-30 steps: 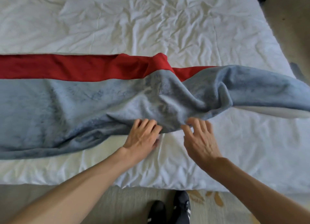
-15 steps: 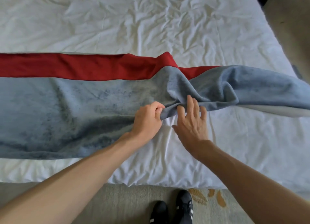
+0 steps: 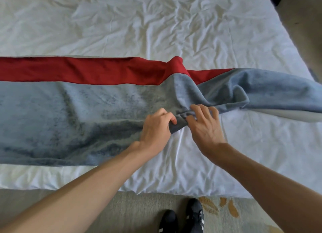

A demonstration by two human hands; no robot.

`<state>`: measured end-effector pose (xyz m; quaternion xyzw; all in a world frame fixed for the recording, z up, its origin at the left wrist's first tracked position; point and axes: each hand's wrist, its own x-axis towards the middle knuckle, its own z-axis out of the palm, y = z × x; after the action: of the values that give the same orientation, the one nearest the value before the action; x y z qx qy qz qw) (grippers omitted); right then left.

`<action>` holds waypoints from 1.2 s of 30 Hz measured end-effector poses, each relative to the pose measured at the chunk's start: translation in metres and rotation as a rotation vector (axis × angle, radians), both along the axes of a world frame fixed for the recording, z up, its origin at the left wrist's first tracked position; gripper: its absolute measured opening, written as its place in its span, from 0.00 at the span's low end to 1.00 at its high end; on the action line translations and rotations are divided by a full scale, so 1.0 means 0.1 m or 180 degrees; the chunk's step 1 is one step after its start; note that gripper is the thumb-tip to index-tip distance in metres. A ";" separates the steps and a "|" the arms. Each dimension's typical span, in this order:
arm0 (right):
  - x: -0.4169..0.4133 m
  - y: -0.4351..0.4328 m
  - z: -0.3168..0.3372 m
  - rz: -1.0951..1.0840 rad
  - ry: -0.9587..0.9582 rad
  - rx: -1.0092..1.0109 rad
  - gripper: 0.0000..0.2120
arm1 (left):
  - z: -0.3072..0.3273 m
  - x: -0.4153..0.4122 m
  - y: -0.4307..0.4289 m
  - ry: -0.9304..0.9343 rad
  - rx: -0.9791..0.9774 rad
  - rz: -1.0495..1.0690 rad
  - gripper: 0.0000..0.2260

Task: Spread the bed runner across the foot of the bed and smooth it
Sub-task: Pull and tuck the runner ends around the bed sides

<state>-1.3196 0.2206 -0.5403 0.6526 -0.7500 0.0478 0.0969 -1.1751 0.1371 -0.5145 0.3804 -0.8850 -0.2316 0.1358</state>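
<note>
At the left, the bed runner (image 3: pixel 69 114) lies flat across the bed (image 3: pixel 156 23), its red band (image 3: pixel 87 70) on the far side and its blue-grey field toward us. The near edge runs roughly parallel to the foot of the mattress, with a strip of white sheet between them.

Toward the centre, the cloth rises into a ridge that crosses both the red band and the blue field. The left hand (image 3: pixel 155 128) sits at the near end of this ridge, fingers curled round the runner's near edge. Just beside it, the right hand (image 3: pixel 205 128) has its fingers spread and partly bent over the same fold, and appears to pinch the fold between thumb and forefinger.

To the right, the runner is bunched and turned over on itself, with a pale underside showing. It trails off toward the right side of the bed.

We judge the step in hand to be spreading. The left half is laid and the right half is not.

The next move calls for the following:
- Hold the laid portion in place with the left hand.
- Draw the gathered cloth rightward and toward the foot, so that the ridge pulls out.
- Untuck the folded section.

Smoothing comes only after that.
</note>
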 end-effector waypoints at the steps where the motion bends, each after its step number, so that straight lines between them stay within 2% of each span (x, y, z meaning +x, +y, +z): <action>1: -0.03 0.05 0.02 0.0040 -0.0010 0.0028 0.14 | -0.02 0.00 0.03 -0.0056 -0.0103 -0.0067 0.12; 5: -0.12 0.17 0.09 0.0265 -0.0167 -0.0132 0.11 | -0.07 0.00 0.12 -0.0103 -0.0400 -0.0148 0.08; 10: -0.17 0.31 0.20 0.0583 -0.0490 -0.0340 0.07 | -0.06 0.02 0.22 -0.0093 -0.0837 -0.0162 0.09; 13: -0.20 0.42 0.31 0.0709 -0.0619 -0.0213 0.07 | 0.00 0.04 0.33 -0.0070 -0.1036 -0.0419 0.16; 15: -0.16 0.49 0.39 0.0725 -0.0641 -0.0040 0.07 | 0.04 0.06 0.44 0.0040 -0.0925 -0.0548 0.24; 16: -0.14 0.52 0.41 0.0703 -0.0650 0.0053 0.07 | 0.06 0.06 0.50 0.0064 -0.0803 -0.0583 0.25; 18: -0.11 0.57 0.41 0.0631 -0.0695 0.0234 0.06 | 0.04 0.07 0.65 0.0155 -0.0648 -0.0638 0.15; 19: -0.10 0.57 0.39 0.0565 -0.0743 0.0337 0.05 | 0.00 0.09 0.73 0.0104 -0.0699 -0.0668 0.12; 21: -0.09 0.56 0.35 0.0417 -0.0792 0.0605 0.03 | -0.11 0.12 0.85 -0.0382 -0.0853 -0.0755 0.19; 24: -0.06 0.50 0.24 0.0241 -0.0911 0.0912 0.07 | -0.22 0.16 0.90 -0.1222 -0.1093 -0.0586 0.27; 26: -0.01 0.53 0.17 0.0038 -0.1076 0.0932 0.10 | -0.22 0.14 0.89 -0.1425 -0.1272 -0.0492 0.22; 28: 0.05 0.66 0.09 -0.0176 -0.1190 0.0640 0.07 | -0.17 0.12 0.88 -0.1276 -0.1390 -0.0551 0.11; 29: 0.10 0.77 0.06 -0.0312 -0.1214 0.0431 0.09 | -0.15 0.11 0.88 -0.1169 -0.1382 -0.0592 0.08; 32: 0.21 1.12 -0.06 -0.0537 -0.1170 0.0099 0.19 | -0.07 0.11 0.89 -0.0945 -0.1146 -0.0486 0.13; 36: 0.35 1.24 -0.21 -0.0118 -0.1109 0.0516 0.23 | 0.00 0.20 0.92 -0.0569 -0.0900 -0.0342 0.08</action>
<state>-1.2844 0.3451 -0.5613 0.6262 -0.7687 0.0977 -0.0864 -1.1546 0.2293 -0.5140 0.3287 -0.9364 -0.0770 0.0962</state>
